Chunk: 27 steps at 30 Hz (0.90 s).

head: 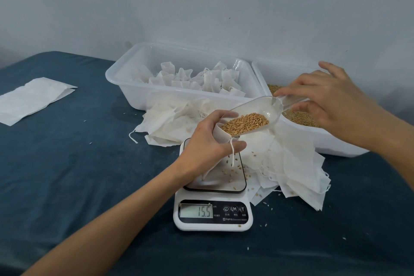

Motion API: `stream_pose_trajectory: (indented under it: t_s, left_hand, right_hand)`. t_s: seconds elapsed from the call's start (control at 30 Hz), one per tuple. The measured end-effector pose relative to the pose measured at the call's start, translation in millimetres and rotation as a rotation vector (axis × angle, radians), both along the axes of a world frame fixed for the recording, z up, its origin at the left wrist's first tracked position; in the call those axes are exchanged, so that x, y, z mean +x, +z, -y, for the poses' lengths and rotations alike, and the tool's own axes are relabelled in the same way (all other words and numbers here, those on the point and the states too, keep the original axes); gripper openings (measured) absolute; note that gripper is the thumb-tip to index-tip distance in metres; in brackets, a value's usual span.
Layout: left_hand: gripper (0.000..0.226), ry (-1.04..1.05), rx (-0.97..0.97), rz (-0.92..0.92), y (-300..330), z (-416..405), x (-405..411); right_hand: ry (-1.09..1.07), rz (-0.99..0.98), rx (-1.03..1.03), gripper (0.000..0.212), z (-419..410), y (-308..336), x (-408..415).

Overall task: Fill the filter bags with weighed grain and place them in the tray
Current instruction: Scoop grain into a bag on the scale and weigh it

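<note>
Reading 15.5 on scale display (196,211)

Two bare, sleeveless forearms (125,206)

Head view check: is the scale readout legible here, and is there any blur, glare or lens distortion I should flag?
Head view: the scale display reads 15.5 clearly, without glare; light is soft and even, with faint shadows under the left hand; the right hand on the scoop looks slightly soft; wide-angle bowing curves the table edge.
</note>
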<state>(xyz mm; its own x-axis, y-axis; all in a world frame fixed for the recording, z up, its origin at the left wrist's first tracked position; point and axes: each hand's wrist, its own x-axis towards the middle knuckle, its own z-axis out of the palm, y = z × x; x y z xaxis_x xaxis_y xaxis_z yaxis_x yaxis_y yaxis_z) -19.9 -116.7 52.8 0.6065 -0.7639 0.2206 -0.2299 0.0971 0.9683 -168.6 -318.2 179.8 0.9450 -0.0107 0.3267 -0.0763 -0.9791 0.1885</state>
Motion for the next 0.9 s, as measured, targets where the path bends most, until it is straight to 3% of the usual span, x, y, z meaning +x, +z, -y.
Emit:
stream_pose_trajectory:
  t_s: [0.9]
  left_hand:
    - [0.057,0.01,0.015,-0.013,2.2,-0.7,-2.5]
  right_hand:
    - [-0.001,0.008,0.0,0.038,-1.5,-1.4,-1.0]
